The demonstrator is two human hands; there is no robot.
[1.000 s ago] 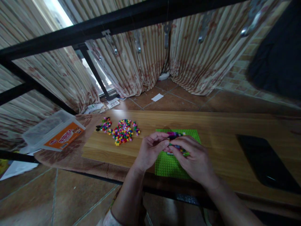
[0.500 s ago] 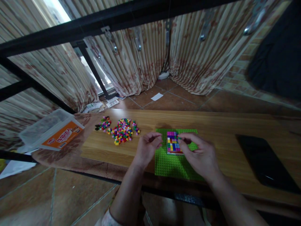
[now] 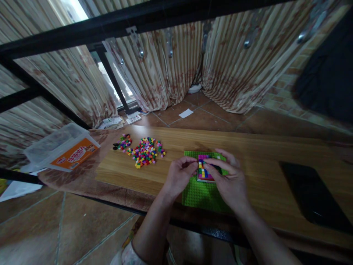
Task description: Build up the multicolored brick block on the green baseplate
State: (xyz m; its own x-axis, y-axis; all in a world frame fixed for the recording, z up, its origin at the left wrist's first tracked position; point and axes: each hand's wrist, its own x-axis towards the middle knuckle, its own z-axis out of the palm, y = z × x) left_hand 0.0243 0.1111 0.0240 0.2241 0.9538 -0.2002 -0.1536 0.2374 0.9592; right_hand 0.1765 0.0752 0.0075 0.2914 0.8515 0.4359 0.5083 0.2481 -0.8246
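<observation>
Striped curtains (image 3: 154, 73) hang behind a black metal frame (image 3: 110, 29), their hems near a brown tiled floor (image 3: 74, 224), where a white paper (image 3: 185, 113) lies just past the bench (image 3: 256, 176). On the wooden top sits a green baseplate (image 3: 200, 198), and on that a build (image 3: 202, 173) of small bricks in pink, purple, yellow, white and blue, partly covered by the hands. Left hand (image 3: 179, 175) is just beside the build's left edge, thumb and forefinger drawn narrowly together; I cannot tell whether a brick is between them. Right hand (image 3: 230, 180) is over the build's right part, its thumb and forefinger low above the rows, the other fingers spread past them; whether it pinches anything is hidden. Well apart to the left lies a pile (image 3: 145, 151) of loose bricks in many colours, with a smaller cluster (image 3: 124, 142) near it. Beyond those, at the far left, stands a clear tub (image 3: 60, 138) with an orange label (image 3: 74, 154). Near the bench's right end lies a flat black slab (image 3: 314, 195).
</observation>
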